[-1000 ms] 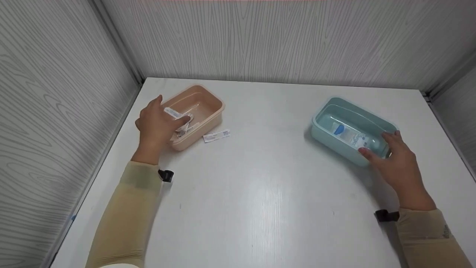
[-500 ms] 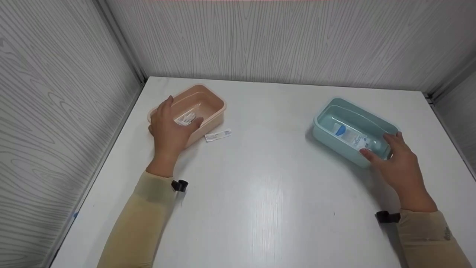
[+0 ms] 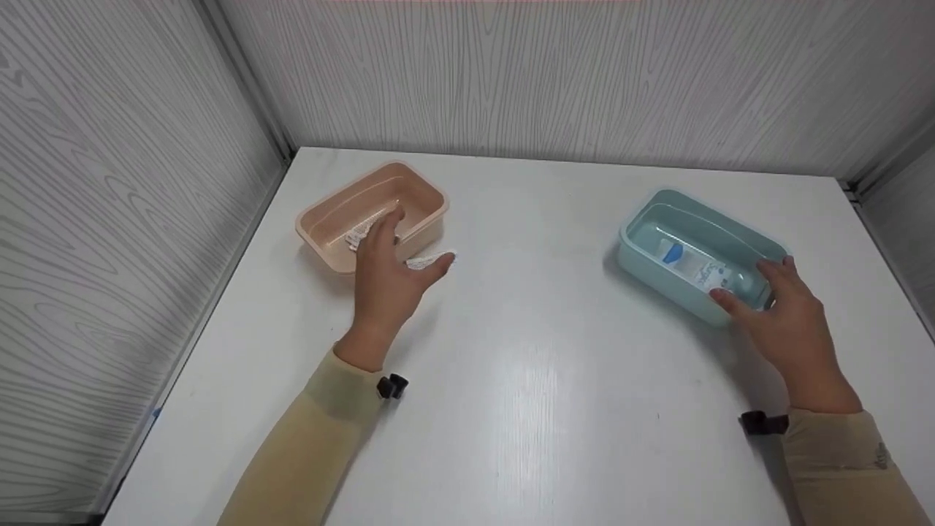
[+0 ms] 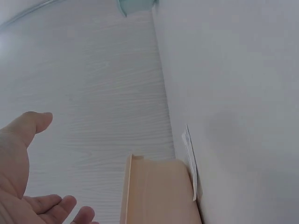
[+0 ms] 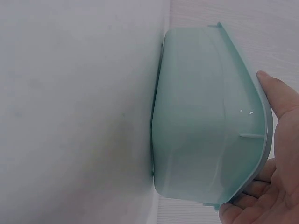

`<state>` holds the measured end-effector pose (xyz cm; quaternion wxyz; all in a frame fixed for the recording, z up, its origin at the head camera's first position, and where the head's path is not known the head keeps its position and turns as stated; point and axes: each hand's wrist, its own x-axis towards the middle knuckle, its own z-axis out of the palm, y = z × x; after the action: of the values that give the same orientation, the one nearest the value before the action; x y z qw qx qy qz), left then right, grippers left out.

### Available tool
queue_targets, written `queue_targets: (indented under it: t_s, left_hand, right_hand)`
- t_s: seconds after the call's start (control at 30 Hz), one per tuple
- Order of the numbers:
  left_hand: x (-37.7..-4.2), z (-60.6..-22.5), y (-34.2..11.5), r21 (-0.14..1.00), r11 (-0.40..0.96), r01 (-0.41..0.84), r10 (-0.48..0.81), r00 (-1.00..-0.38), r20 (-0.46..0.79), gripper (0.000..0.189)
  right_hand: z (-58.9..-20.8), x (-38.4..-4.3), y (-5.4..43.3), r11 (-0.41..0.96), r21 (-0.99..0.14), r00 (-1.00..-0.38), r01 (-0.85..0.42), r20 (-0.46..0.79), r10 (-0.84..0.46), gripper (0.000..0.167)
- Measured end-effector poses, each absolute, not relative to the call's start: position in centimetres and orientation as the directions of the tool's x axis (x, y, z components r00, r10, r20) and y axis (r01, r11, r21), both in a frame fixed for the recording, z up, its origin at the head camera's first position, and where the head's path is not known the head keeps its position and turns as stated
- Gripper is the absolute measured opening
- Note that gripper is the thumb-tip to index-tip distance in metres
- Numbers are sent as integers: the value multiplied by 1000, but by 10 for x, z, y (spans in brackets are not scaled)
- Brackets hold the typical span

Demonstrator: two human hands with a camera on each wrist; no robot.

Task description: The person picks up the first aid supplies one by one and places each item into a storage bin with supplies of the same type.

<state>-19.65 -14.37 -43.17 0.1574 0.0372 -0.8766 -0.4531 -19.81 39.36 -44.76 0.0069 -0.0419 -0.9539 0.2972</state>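
Observation:
In the head view my left hand [image 3: 385, 285] is raised in front of the peach plastic bin [image 3: 321, 219], thumb and fingers spread, holding nothing. It partly hides a thin white printed packet [image 3: 431, 258] lying on the table beside the bin; the left wrist view shows this packet [image 4: 189, 161] edge-on, leaning by the bin wall. Inside the peach bin lie small white printed packets [image 3: 356, 237], partly covered by my fingers. My right hand [image 3: 792, 329] grips the corner rim of the teal bin [image 3: 661, 281], which holds a clear packet with blue print [image 3: 694, 264].
Both bins stand on a white table [image 3: 526, 409], with a wide stretch of tabletop between them. A grey wood-grain panel [image 3: 548, 80] rises behind the table, and another [image 3: 95, 241] stands along its left side.
My left hand has come out of the peach bin, moving right and toward me, its thumb now near the loose packet. My right hand stays at the teal bin.

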Motion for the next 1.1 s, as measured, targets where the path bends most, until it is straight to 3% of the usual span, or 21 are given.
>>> queue_targets:
  t_s: [0.73,1.1]
  left_hand:
    - [-202,-461,-138,759,649,-49,-107,-994,27,106]
    - [-207,-472,-142,678,725,-122,-87,-992,-86,91]
  right_hand:
    - [-446,-200,391,823,-566,-997,54,12,73,111]
    - [-448,-199,394,825,-563,-998,50,9,67,110]
